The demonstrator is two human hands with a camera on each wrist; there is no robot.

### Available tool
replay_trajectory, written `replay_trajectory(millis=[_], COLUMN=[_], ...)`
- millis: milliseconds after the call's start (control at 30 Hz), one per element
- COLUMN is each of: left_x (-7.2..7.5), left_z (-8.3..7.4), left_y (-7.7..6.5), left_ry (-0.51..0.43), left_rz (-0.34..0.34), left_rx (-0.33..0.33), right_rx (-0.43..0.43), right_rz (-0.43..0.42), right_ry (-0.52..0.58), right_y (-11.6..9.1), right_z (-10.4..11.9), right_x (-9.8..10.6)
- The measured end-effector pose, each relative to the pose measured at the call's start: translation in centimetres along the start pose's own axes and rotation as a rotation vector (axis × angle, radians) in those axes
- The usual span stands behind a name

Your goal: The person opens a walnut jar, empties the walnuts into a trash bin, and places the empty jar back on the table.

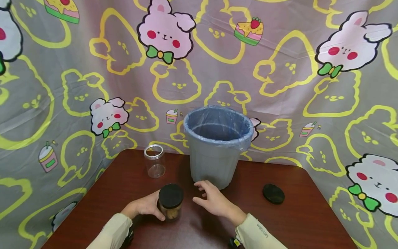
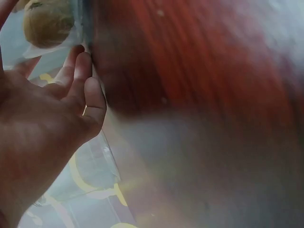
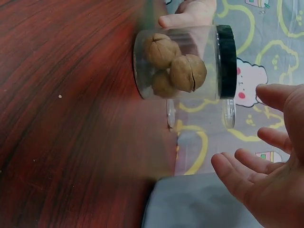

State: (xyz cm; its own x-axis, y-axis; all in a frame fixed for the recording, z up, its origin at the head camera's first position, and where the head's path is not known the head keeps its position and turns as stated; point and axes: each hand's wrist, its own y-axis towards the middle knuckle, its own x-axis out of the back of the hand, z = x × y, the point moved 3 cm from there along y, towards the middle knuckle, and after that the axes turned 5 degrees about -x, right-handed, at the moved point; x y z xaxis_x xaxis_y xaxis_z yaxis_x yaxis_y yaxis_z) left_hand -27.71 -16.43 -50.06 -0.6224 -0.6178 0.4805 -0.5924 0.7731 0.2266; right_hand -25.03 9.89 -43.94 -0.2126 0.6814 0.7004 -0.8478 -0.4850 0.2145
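Note:
A clear jar [image 1: 171, 211] with a black screw lid [image 1: 171, 195] stands near the middle of the table; I cannot tell whether its base touches the wood. Several walnuts [image 3: 188, 73] show through its wall in the right wrist view. My left hand [image 1: 147, 205] grips this jar from the left, thumb in front; in the left wrist view the left hand [image 2: 52, 104] has curled fingers by the jar. My right hand [image 1: 216, 200], fingers spread and holding nothing, hovers to the right of the jar, apart from it.
Behind the hands stands a grey bin [image 1: 214, 162] with a blue liner. An uncapped clear jar [image 1: 156, 166] is at the back left of the brown table [image 1: 248, 221]. A loose black lid [image 1: 273, 193] lies at right. Patterned cloth [image 1: 217, 69] hangs around the table.

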Motion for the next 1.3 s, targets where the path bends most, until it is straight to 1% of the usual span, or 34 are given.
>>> replay_trajectory(millis=[133, 300, 500, 633, 767, 833, 1067, 1300], left_x=[-0.2, -0.5, -0.9, -1.1, -1.2, -1.3, -1.4, -1.5], left_z=[-0.4, -1.0, -1.3, -1.1, -1.0, -0.9, -1.0, -1.4], left_y=[0.4, 0.8, 1.1, 1.3, 1.6, 1.7, 1.9, 2.1], left_ry=[0.044, 0.116, 0.114, 0.122, 0.137, 0.146, 0.175, 0.175], left_rz=[-0.017, -0.065, -0.085, -0.089, -0.089, -0.088, -0.090, -0.087], left_rx=[0.021, 0.083, 0.122, 0.134, 0.122, 0.127, 0.177, 0.198], right_rx=[0.012, 0.029, -0.010, -0.025, -0.013, -0.007, -0.001, 0.020], right_rz=[0.015, 0.036, 0.081, 0.084, 0.078, 0.082, 0.095, 0.105], right_ry=[0.003, 0.021, 0.034, 0.031, 0.015, 0.004, -0.005, -0.035], right_y=[0.1, 0.2, 0.2, 0.1, 0.2, 0.2, 0.2, 0.1], right_z=[0.1, 0.2, 0.5, 0.5, 0.4, 0.4, 0.4, 0.3], right_x=[-0.1, -0.3, -0.4, -0.6, -0.7, -0.8, -0.8, -0.9])
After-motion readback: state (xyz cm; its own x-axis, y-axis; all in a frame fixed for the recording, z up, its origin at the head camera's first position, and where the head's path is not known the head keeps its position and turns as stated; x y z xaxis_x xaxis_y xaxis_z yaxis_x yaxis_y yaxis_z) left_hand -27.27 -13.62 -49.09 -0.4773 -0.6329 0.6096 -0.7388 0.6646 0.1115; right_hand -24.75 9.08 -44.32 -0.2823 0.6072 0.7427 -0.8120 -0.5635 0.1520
